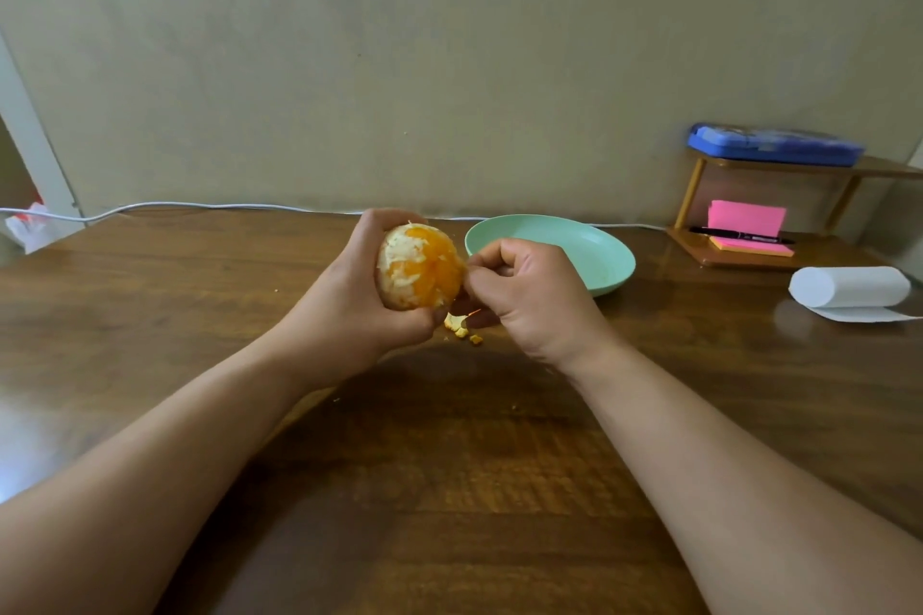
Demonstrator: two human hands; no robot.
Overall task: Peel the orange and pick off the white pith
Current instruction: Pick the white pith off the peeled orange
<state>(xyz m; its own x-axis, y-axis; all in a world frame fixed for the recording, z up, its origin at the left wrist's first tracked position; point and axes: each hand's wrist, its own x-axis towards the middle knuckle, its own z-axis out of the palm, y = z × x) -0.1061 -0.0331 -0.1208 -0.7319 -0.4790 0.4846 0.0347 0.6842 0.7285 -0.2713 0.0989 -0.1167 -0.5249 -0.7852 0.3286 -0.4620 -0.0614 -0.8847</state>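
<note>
Your left hand (349, 300) wrapped round the part-peeled orange (422, 267); your right hand (532, 295) pinched at its right edge, near the green plate (594, 255)

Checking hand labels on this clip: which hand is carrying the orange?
The left hand carries it, with fingers wrapped round the orange from behind and below. The right hand only pinches at the fruit's right edge.

Peeled orange (420, 266), patchy white pith, held above table, peel scraps (460, 329) beneath
</note>
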